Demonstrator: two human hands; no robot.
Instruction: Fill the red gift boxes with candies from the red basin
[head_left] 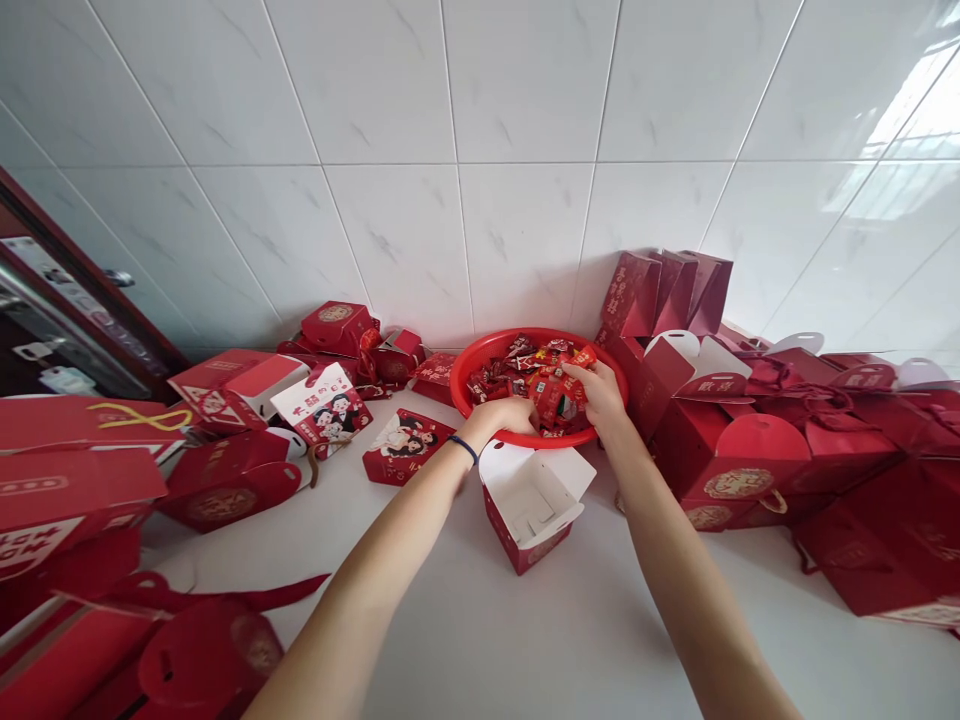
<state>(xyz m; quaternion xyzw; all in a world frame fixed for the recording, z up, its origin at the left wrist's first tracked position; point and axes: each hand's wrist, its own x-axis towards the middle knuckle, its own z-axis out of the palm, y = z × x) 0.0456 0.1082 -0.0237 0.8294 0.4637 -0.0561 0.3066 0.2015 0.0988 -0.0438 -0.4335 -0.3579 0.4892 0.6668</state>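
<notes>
A round red basket (469, 362) holds many red wrapped candies (517, 374). My left hand (511, 415) reaches over its front rim into the candies, its fingertips hidden among them. At the basket's right side my right hand (592, 385) is closed on a red packet (580, 357). In front of the basket, between my forearms, stands an open box (534, 500), red outside and white inside, with its flaps spread and no contents visible.
Red gift boxes (225, 475) crowd the left side, and more boxes (739, 465) are stacked at the right. Two illustrated boxes, one lying flat (403, 447), are left of the basket. A tiled wall (525, 80) rises behind the white table (480, 640).
</notes>
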